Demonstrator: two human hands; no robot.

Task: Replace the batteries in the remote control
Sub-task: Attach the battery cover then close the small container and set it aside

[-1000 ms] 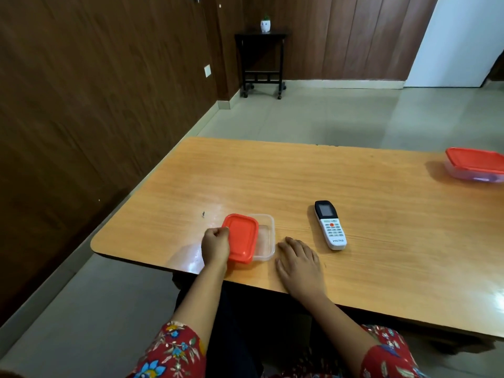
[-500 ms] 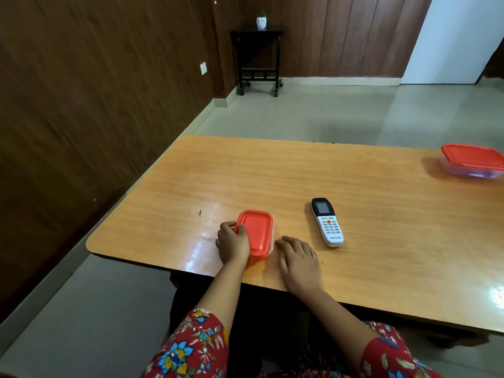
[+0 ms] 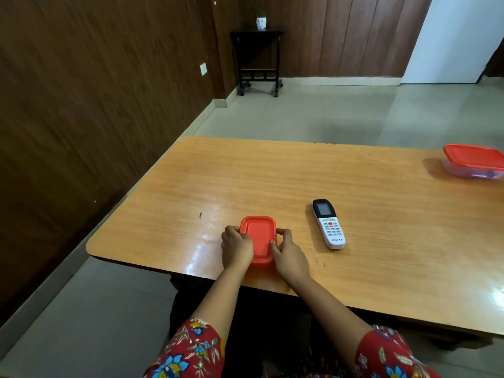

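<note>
A small clear box with a red lid [image 3: 259,237] sits near the front edge of the wooden table [image 3: 272,181]. The lid lies squarely over the box. My left hand [image 3: 236,246] grips its left side and my right hand [image 3: 287,253] grips its right side, fingers curled on the lid's rim. A white remote control [image 3: 328,224] with a black screen end lies face up, a hand's width to the right of the box. No batteries are visible; the box's contents are hidden.
A larger clear container with a red lid [image 3: 474,160] stands at the table's far right edge. A dark wood-panelled wall runs along the left. A small black side table [image 3: 257,57] with a white pot stands far back on the tiled floor.
The red lid, offset to the left of the box a second ago, now covers it. My right hand has come off the table onto the box's right side.
</note>
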